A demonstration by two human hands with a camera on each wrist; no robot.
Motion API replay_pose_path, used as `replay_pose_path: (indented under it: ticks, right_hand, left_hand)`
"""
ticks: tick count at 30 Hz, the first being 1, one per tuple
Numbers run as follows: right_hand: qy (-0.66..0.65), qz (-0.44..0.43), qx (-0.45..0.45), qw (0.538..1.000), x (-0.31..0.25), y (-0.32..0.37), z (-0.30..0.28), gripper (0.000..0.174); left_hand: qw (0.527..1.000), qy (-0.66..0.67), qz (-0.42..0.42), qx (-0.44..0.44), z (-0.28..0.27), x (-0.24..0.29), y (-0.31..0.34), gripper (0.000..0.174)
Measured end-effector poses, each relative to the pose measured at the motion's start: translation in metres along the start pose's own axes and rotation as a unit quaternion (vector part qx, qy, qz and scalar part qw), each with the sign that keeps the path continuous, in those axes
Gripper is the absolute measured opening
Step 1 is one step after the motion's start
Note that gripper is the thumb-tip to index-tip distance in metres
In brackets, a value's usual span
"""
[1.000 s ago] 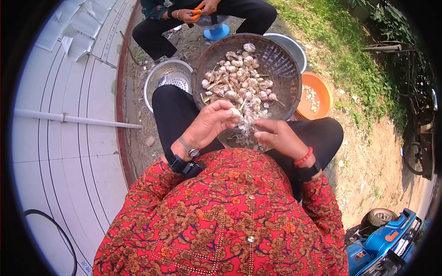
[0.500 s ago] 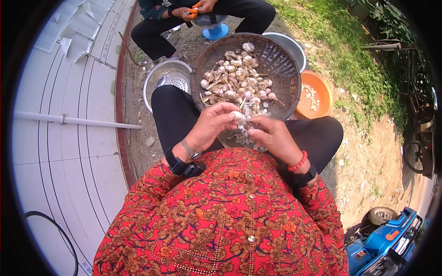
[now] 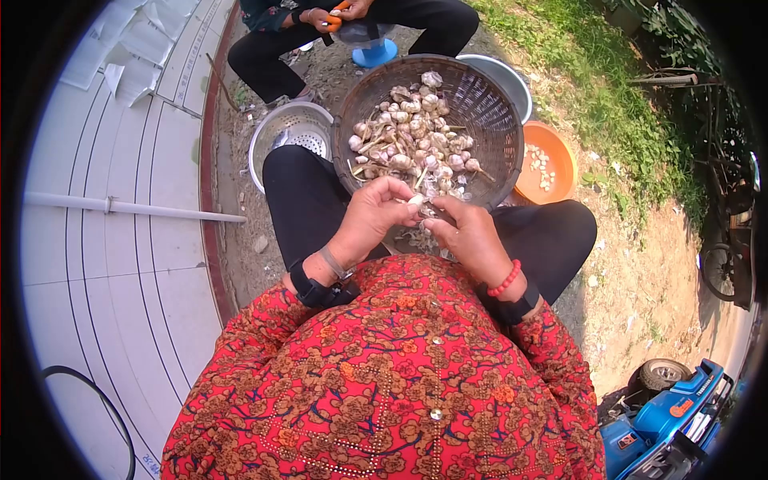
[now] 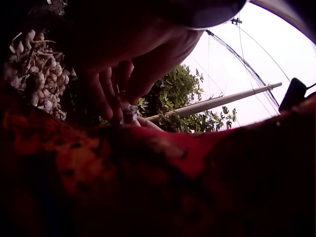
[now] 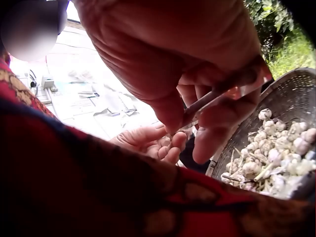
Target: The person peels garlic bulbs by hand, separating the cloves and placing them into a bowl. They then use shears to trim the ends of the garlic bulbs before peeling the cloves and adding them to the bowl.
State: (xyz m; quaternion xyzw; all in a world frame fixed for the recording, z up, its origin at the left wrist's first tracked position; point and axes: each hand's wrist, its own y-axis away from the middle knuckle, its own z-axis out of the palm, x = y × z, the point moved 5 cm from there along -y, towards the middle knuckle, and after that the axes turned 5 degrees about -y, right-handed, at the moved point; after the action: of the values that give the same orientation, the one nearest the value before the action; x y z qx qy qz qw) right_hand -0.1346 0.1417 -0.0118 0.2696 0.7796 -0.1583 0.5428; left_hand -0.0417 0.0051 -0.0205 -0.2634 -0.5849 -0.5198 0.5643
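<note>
My left hand (image 3: 366, 220) pinches a pale garlic clove (image 3: 417, 200) between thumb and fingertips, over the near rim of the basket. Close against it, my right hand (image 3: 478, 236) grips a thin, flat blade like a small knife (image 5: 210, 101), its tip end right at the clove in the right wrist view. In the left wrist view, the left fingers (image 4: 111, 94) bend down around a whitish piece with papery skin. Beyond both hands, a dark woven basket (image 3: 492, 108) holds a heap of garlic bulbs (image 3: 416, 132) and loose skins.
An orange basin (image 3: 566, 164) with peeled cloves stands right of the basket. A metal colander (image 3: 262, 148) sits at left, a grey-blue basin (image 3: 520, 88) behind. Opposite, another person's hands (image 3: 324, 20) hold an orange object. A blue vehicle (image 3: 664, 420) is at lower right.
My right hand has moved left, closing the gap to the left hand and the clove. The left hand has shifted only slightly. Basket and basins stay as they were.
</note>
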Motion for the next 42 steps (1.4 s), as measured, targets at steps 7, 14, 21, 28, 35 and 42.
replay_pose_path:
  ticks: [7, 14, 21, 28, 35, 42]
  right_hand:
    - [0.049, -0.002, 0.010, 0.999, -0.002, -0.005, 0.000, 0.022]
    - [-0.145, 0.089, -0.045, 0.984, 0.004, -0.007, -0.004, 0.012]
    - [-0.277, 0.123, -0.082, 0.949, 0.030, -0.007, -0.003, 0.017]
    - [-0.211, 0.145, -0.104, 0.961, 0.051, -0.006, -0.005, 0.019]
    - [-0.276, 0.150, 0.023, 0.949, 0.047, -0.014, -0.057, 0.021]
    - [-0.316, 0.134, 0.003, 0.939, 0.036, -0.010, -0.078, 0.023]
  left_hand:
    - [0.997, -0.061, 0.048, 0.014, -0.002, -0.005, -0.004, 0.015]
    - [0.999, 0.018, -0.022, 0.046, -0.012, -0.006, -0.004, 0.015]
    - [0.996, 0.090, -0.022, 0.014, -0.012, -0.008, -0.003, 0.019]
    - [0.991, 0.103, -0.079, -0.012, -0.012, -0.019, -0.005, 0.021]
    - [0.996, 0.041, -0.059, 0.045, -0.034, -0.020, -0.020, 0.018]
    - [0.997, 0.017, -0.066, 0.037, -0.033, -0.018, -0.024, 0.017]
